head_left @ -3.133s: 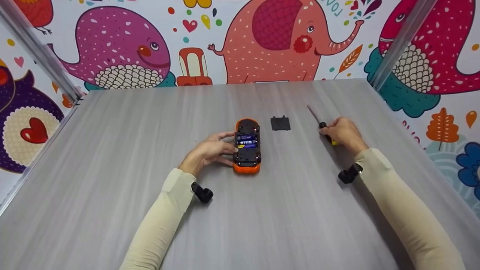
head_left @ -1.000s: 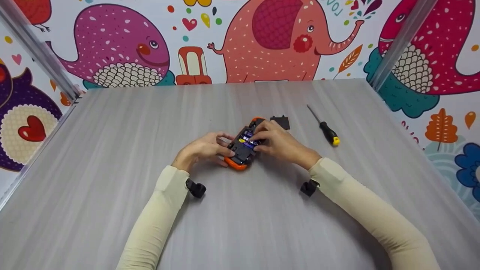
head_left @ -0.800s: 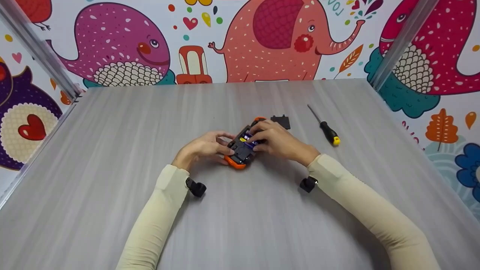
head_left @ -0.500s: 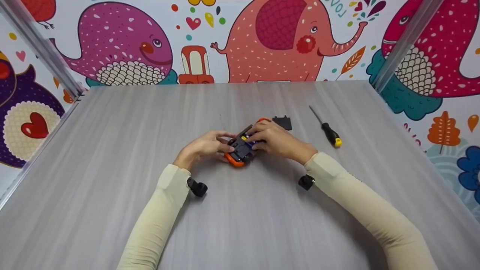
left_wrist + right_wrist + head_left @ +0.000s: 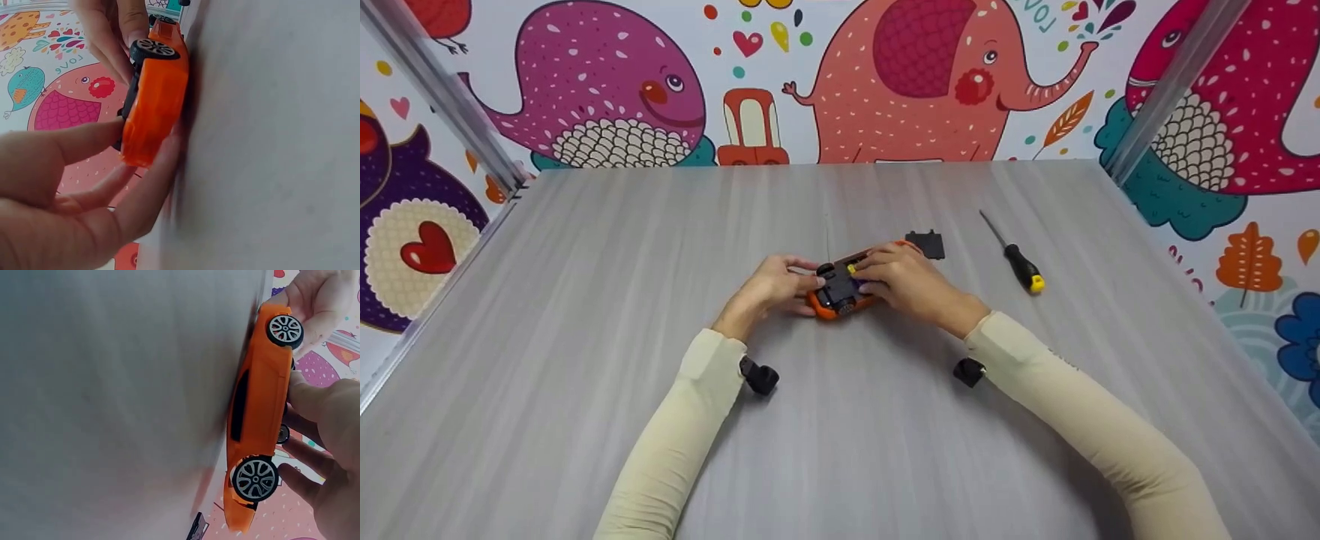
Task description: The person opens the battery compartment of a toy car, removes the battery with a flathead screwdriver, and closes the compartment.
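An orange toy car lies on its roof, black underside up, in the middle of the table. My left hand grips one end, thumb on the underside and fingers beneath the orange body. Over the battery bay is my right hand, its fingertips at the purple batteries, which it mostly covers. In the right wrist view my right thumb and fingers are spread along the car's underside, near the wheels; whether they pinch a battery is hidden.
A black battery cover lies just beyond the car's far end. Farther right is a screwdriver with a black and yellow handle. The grey table ends at a wall printed with cartoon animals.
My right hand has left the screwdriver on the table and come to the car's battery bay. The car has turned clockwise from lengthwise to a slant, with my left hand still on it.
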The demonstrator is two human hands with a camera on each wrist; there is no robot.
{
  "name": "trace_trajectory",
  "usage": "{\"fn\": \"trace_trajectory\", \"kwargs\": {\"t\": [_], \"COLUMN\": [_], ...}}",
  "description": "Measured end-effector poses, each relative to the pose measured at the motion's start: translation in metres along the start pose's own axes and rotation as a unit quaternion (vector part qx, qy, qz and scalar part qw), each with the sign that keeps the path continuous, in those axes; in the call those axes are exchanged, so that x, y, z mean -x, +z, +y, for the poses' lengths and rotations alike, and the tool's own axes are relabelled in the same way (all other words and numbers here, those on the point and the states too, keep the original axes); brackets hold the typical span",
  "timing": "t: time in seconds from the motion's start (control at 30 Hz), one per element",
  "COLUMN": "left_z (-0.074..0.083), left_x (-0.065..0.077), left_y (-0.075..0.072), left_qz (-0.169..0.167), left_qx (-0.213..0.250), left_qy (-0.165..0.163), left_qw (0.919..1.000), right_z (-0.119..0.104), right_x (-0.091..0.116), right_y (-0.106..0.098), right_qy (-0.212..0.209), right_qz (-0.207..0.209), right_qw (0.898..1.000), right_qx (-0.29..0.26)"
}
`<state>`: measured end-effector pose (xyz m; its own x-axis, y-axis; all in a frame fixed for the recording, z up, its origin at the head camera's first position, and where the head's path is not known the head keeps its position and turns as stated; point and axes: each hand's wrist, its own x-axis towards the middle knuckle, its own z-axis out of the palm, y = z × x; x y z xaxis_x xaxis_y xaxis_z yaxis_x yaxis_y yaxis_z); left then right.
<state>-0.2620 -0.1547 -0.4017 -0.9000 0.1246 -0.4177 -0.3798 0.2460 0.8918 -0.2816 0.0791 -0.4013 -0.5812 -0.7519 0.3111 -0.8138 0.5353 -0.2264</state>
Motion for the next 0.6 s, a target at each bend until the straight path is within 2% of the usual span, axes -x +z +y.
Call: {"fn": "trace_trajectory", "kwargs": {"t": [0.17, 0.27, 0.6], "left_z": [0.001, 0.000, -0.001], "left_x": [0.000, -0.002, -0.003], "left_y": [0.004, 0.005, 0.006], "left_qz": [0.015, 0.016, 0.001], "left_qx": [0.030, 0.039, 0.017], "left_qy": [-0.012, -0.007, 0.008], "left_qw": [0.9994, 0.9991, 0.9998], "right_z": [-0.003, -0.006, -0.006], "right_x": [0.001, 0.001, -0.006], "right_y": [0.003, 0.003, -0.010], "right_qy": [0.008, 0.014, 0.053], "right_qz": [0.029, 0.031, -0.042], "right_qw": [0.999, 0.998, 0.998], "right_qx": [0.029, 0.043, -0.002]}}
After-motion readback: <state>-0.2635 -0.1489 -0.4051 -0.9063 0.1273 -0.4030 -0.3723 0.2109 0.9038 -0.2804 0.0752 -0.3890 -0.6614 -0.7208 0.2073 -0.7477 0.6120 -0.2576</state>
